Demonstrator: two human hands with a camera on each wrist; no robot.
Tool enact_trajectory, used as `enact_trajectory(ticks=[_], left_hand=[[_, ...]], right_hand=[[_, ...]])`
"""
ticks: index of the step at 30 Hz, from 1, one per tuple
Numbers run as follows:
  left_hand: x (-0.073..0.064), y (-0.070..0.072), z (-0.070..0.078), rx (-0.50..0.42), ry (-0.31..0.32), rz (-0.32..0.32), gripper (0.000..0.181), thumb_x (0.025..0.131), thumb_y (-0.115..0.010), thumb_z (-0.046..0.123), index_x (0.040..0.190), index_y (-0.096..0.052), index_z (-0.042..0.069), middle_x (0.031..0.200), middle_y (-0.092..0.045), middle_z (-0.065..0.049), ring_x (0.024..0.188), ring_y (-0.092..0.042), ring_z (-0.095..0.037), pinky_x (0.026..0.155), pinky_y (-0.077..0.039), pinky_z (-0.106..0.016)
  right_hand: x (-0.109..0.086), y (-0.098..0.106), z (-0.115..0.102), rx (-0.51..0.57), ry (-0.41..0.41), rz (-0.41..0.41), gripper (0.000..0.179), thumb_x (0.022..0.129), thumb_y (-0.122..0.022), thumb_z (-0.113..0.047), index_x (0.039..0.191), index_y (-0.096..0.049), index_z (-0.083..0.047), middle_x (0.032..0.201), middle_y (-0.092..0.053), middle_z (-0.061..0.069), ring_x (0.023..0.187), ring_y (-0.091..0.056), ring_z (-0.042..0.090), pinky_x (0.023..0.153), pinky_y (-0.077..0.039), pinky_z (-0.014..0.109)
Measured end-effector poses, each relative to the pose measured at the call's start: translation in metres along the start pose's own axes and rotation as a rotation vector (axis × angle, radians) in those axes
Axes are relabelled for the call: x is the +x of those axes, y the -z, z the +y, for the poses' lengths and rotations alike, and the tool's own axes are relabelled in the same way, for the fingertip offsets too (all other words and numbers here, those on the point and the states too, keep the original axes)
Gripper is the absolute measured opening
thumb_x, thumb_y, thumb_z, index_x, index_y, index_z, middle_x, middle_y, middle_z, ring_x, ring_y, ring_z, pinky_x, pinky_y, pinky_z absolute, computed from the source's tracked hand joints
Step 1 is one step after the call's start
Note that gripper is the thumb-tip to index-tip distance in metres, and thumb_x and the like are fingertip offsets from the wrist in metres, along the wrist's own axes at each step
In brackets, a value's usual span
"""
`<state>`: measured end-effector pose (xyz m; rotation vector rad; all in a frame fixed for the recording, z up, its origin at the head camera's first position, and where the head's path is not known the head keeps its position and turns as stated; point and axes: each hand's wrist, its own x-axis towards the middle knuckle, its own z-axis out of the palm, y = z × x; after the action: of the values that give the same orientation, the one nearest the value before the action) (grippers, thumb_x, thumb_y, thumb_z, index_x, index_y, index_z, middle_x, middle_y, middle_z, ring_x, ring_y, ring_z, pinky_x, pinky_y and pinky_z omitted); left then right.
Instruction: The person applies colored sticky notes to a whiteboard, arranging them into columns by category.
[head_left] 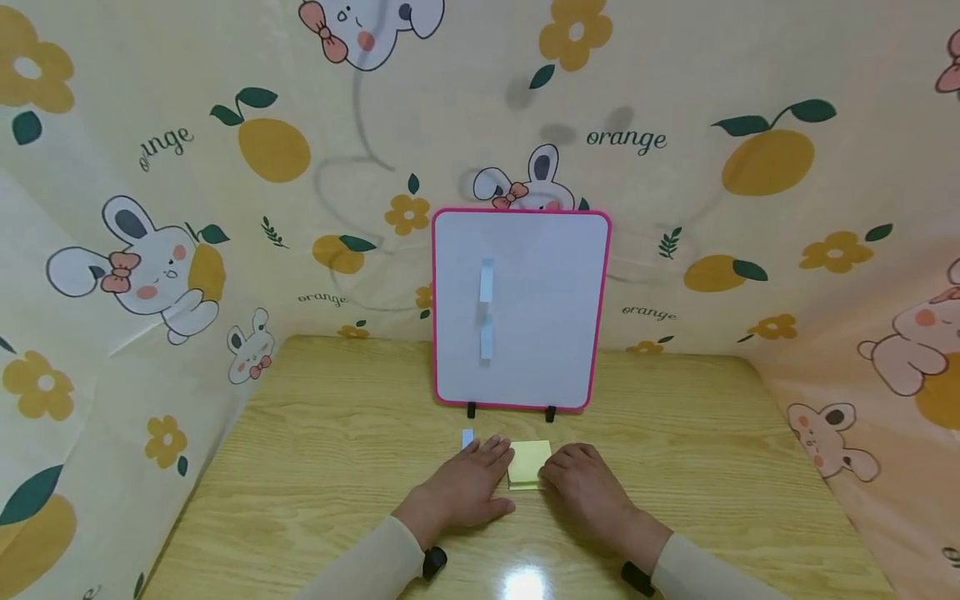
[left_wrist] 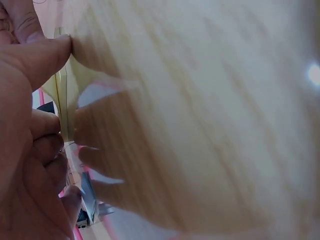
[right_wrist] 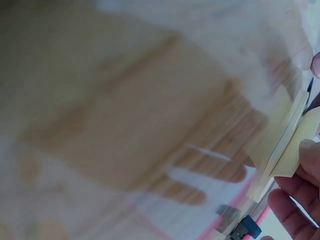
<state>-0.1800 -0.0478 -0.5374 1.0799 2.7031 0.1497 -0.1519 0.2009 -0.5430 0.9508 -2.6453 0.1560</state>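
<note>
A pad of yellow sticky notes (head_left: pixel 529 461) lies on the table between my two hands. My left hand (head_left: pixel 468 483) rests palm down along its left side, fingers extended, with fingertips at the pad's edge and the thumb stretched out near its close corner. At the opposite edge, my right hand (head_left: pixel 592 492) has its fingers bent and pinches the top note (right_wrist: pixel 295 145), whose edge is raised off the pad in the right wrist view. A light blue paper strip (head_left: pixel 467 437) sticks out beyond the left fingers, which partly cover it.
Behind the pad stands a pink-framed whiteboard (head_left: pixel 540 308) on small black feet (head_left: pixel 551 413). Two light blue strips (head_left: pixel 487 280) are stuck on it, one above the other. A printed cloth (head_left: pixel 360 150) surrounds the wooden table (head_left: pixel 315 467) at the back and sides.
</note>
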Motion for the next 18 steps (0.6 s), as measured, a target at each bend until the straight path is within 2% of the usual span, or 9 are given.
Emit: enact_trajectory(ticks=[3,9,13,18], left_hand=[[0.0000,0.0005,-0.0003,0.000,0.003,-0.004,0.080,0.105,-0.055,0.058,0.165,-0.035,0.010,0.174,-0.028,-0.002,0.163,-0.022,-0.019,0.133,-0.023,-0.039],[0.0005,-0.0006,-0.0021,-0.003,-0.003,0.002,0.080,0.105,-0.054,0.059,0.166,-0.034,0.011,0.174,-0.028,-0.003,0.163,-0.022,-0.020,0.133,-0.023,-0.040],[0.0002,-0.0012,-0.0046,0.030,-0.022,0.019,0.080,0.104,-0.054,0.060,0.165,-0.036,0.011,0.174,-0.029,-0.004,0.163,-0.022,-0.021,0.133,-0.023,-0.043],[0.0000,0.0003,-0.0093,0.078,-0.048,0.024,0.083,0.104,-0.051,0.065,0.166,-0.034,0.012,0.174,-0.028,-0.003,0.163,-0.021,-0.021,0.134,-0.021,-0.045]], right_hand=[[0.0000,0.0007,-0.0005,-0.001,-0.002,-0.005,0.008,0.091,-0.080,-0.013,0.097,-0.077,-0.017,0.101,-0.077,-0.005,0.102,-0.067,0.018,0.096,-0.055,0.046],[0.0002,-0.0016,-0.0003,0.012,-0.003,-0.006,0.015,0.086,-0.086,-0.018,0.096,-0.075,-0.019,0.102,-0.076,-0.005,0.103,-0.067,0.019,0.094,-0.056,0.046],[0.0005,-0.0040,-0.0009,0.002,0.004,-0.036,0.019,0.089,-0.084,-0.028,0.099,-0.072,-0.017,0.106,-0.074,-0.004,0.108,-0.065,0.020,0.097,-0.056,0.048],[0.0008,-0.0062,-0.0022,-0.061,0.038,-0.043,0.027,0.090,-0.083,-0.036,0.103,-0.072,-0.015,0.109,-0.073,-0.002,0.110,-0.064,0.021,0.098,-0.056,0.046]])
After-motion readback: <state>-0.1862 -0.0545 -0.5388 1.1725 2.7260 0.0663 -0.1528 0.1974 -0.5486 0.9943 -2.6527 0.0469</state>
